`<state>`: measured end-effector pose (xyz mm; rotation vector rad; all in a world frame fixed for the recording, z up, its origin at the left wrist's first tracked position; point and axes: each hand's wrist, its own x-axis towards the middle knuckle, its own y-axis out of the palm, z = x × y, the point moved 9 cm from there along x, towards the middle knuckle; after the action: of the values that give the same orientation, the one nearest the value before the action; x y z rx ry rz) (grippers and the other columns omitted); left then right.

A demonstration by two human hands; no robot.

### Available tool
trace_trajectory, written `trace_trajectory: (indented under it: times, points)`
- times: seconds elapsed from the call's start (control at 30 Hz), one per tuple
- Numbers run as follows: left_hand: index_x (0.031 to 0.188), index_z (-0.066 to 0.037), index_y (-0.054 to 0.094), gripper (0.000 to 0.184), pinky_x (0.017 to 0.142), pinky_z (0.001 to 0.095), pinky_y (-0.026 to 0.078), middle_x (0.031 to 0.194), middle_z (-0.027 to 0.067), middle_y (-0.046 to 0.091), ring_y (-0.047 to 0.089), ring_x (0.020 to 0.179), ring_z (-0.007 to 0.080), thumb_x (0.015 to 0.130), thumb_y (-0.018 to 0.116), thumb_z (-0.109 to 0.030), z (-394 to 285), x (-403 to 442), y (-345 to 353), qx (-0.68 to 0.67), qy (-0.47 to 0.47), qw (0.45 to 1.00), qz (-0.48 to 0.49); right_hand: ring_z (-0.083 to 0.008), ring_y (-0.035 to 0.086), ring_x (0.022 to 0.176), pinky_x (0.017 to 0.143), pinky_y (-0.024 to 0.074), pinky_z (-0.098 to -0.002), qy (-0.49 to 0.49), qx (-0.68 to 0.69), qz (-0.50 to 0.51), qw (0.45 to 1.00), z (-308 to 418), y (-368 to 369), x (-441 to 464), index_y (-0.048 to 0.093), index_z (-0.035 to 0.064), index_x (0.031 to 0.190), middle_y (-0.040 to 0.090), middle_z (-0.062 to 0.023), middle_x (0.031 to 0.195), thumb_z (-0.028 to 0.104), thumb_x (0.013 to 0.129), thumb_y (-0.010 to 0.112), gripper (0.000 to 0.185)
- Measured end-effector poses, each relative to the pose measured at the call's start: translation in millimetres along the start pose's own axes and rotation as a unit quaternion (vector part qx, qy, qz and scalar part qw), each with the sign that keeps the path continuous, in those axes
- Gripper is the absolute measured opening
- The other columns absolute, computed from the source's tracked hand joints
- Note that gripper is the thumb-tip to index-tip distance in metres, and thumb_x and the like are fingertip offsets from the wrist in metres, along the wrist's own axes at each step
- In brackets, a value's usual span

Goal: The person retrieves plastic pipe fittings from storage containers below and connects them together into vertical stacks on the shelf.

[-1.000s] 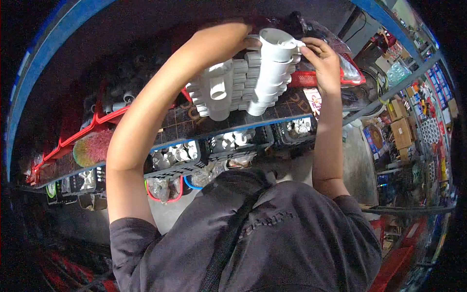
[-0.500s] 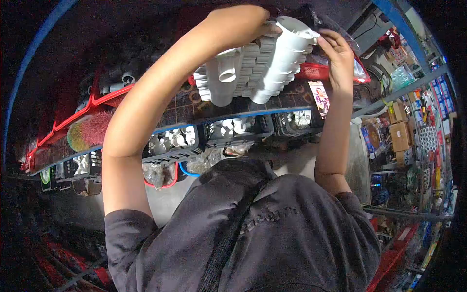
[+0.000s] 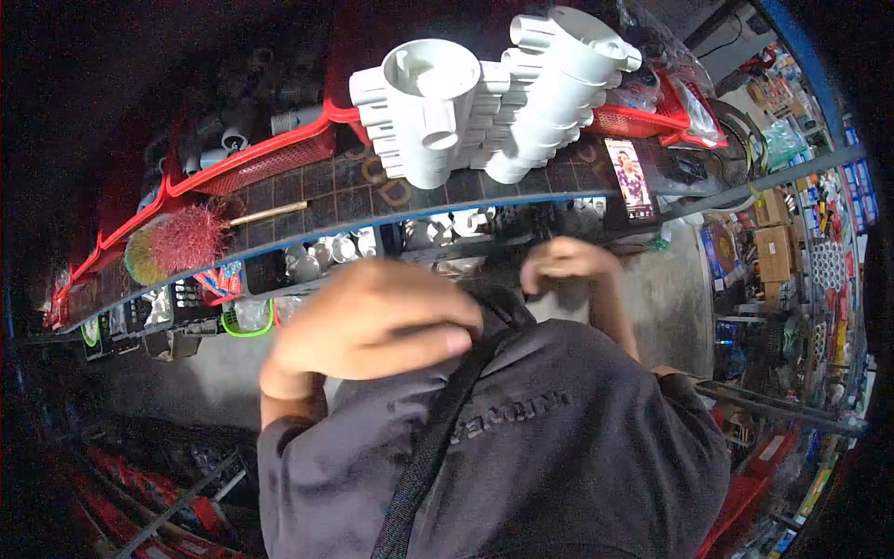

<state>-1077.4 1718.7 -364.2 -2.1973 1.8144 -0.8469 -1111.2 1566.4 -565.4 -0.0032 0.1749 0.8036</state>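
Observation:
My left hand [image 3: 377, 321], blurred by motion, is in front of my chest with thumb and fingers apart and nothing between them. My right hand [image 3: 570, 264] hangs just below the shelf's edge, its fingers curled and smeared, so I cannot make out whether they hold anything. Neither hand touches the white plastic pipe fittings. These stand on the shelf in two tall nested stacks, a left stack [image 3: 419, 121] and a right stack [image 3: 549, 93], with short side outlets sticking out.
A pink and green duster [image 3: 186, 244] lies on the shelf [image 3: 326, 200] at the left. Red baskets [image 3: 256, 166] with grey fittings stand behind. A lit phone [image 3: 629, 179] is at the right. Below, crates hold small white fittings [image 3: 332, 250]. Cartons [image 3: 773, 253] stand farther right.
Both hands have come down off the right stack toward my chest. The white stacks now stand untouched. The view has shifted slightly, and the duster's handle is now uncovered.

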Motion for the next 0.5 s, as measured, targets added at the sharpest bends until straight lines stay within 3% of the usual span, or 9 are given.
trace_trajectory:
  times: [0.03, 0.1, 0.13, 0.17, 0.2, 0.23, 0.33, 0.4, 0.5]
  points:
    - [0.084, -0.002, 0.059, 0.014, 0.060, 0.0312, 0.045, 0.076, 0.0110, 0.059, 0.058, 0.069, 0.0246, 0.079, 0.054, -0.014, 21.8, -2.8, 24.7, -0.101, 0.004, 0.994, 0.046, -0.0200, 0.053, 0.086, 0.076, 0.0426, -0.0311, 0.122, -0.002, -0.137, 0.983, -53.1, -17.0, 7.3, 0.055, -0.0019, 0.095, 0.057, -0.0120, 0.092, 0.024, 0.083, 0.048, 0.030]
    - [0.085, -0.001, 0.060, 0.017, 0.065, 0.0284, 0.044, 0.080, 0.0084, 0.061, 0.057, 0.073, 0.0193, 0.080, 0.055, -0.017, 86.5, -2.5, 68.6, -0.212, -0.068, 0.963, 0.152, -0.0179, 0.055, 0.081, 0.072, 0.0436, -0.0281, 0.042, 0.054, -0.261, 0.963, -113.9, -47.3, 26.3, 0.057, -0.0007, 0.093, 0.059, -0.0101, 0.089, 0.020, 0.081, 0.050, 0.025]
    - [0.087, 0.001, 0.058, 0.021, 0.066, 0.0255, 0.043, 0.083, 0.0056, 0.060, 0.054, 0.074, 0.0129, 0.081, 0.054, -0.018, 127.1, -2.5, 81.1, -0.284, -0.125, 0.945, 0.107, -0.0173, 0.055, 0.079, 0.071, 0.0438, -0.0271, -0.013, 0.068, -0.313, 0.947, -139.1, -64.9, 31.7, 0.058, -0.0008, 0.091, 0.059, -0.0090, 0.085, 0.018, 0.080, 0.051, 0.023]
    - [0.089, 0.001, 0.058, 0.022, 0.066, 0.0241, 0.042, 0.083, 0.0039, 0.060, 0.052, 0.074, 0.0109, 0.081, 0.053, -0.019, 183.6, -10.6, 101.9, -0.319, -0.174, 0.930, 0.061, -0.0173, 0.056, 0.073, 0.067, 0.0436, -0.0266, 0.078, 0.056, -0.389, 0.916, -165.1, -84.9, 41.3, 0.060, -0.0007, 0.085, 0.060, -0.0076, 0.077, 0.009, 0.074, 0.054, 0.016]
    - [0.092, 0.001, 0.057, 0.024, 0.066, 0.0240, 0.042, 0.084, 0.0049, 0.059, 0.053, 0.075, 0.0114, 0.079, 0.054, -0.019, 241.0, -28.5, 125.5, -0.354, -0.283, 0.890, 0.048, -0.0172, 0.056, 0.070, 0.065, 0.0431, -0.0272, 0.069, -0.059, -0.418, 0.904, -193.3, -112.4, 52.0, 0.060, -0.0013, 0.079, 0.061, -0.0082, 0.073, 0.004, 0.068, 0.056, 0.013]
    - [0.093, 0.000, 0.058, 0.025, 0.066, 0.0264, 0.043, 0.083, 0.0084, 0.060, 0.054, 0.072, 0.0135, 0.076, 0.055, -0.019, 269.9, -32.6, 123.5, -0.225, -0.301, 0.926, 0.026, -0.0135, 0.054, 0.069, 0.064, 0.0433, -0.0272, 0.115, -0.127, -0.439, 0.882, -212.1, -127.3, 60.9, 0.058, -0.0005, 0.084, 0.060, -0.0058, 0.075, 0.008, 0.070, 0.058, 0.016]
    - [0.088, -0.003, 0.060, 0.023, 0.064, 0.0333, 0.044, 0.076, 0.0152, 0.059, 0.057, 0.069, 0.0247, 0.072, 0.055, -0.020, 358.1, -53.0, 115.8, 0.021, -0.316, 0.942, -0.107, -0.0327, 0.051, 0.096, 0.082, 0.0399, -0.0363, 0.243, -0.248, -0.493, 0.798, -227.2, -150.9, 68.8, 0.051, -0.0030, 0.103, 0.052, -0.0219, 0.105, 0.028, 0.064, 0.066, 0.052]
    - [0.090, -0.007, 0.060, 0.026, 0.068, 0.0404, 0.044, 0.083, 0.0199, 0.058, 0.055, 0.078, 0.0354, 0.071, 0.051, -0.021, 391.0, -58.1, 111.0, 0.085, -0.355, 0.921, -0.133, -0.0338, 0.047, 0.100, 0.085, 0.0369, -0.0370, 0.227, -0.243, -0.494, 0.803, -255.3, -159.5, 77.4, 0.050, -0.0023, 0.104, 0.050, -0.0216, 0.108, 0.026, 0.064, 0.065, 0.052]
    - [0.099, -0.008, 0.057, 0.033, 0.073, 0.0407, 0.043, 0.088, 0.0209, 0.057, 0.054, 0.083, 0.0357, 0.069, 0.052, -0.021, 454.4, -72.2, 128.2, 0.087, -0.401, 0.909, -0.078, -0.0353, 0.042, 0.104, 0.091, 0.0323, -0.0383, 0.136, -0.318, -0.536, 0.770, -273.9, -159.2, 91.4, 0.046, -0.0004, 0.110, 0.044, -0.0215, 0.113, 0.019, 0.065, 0.064, 0.052]
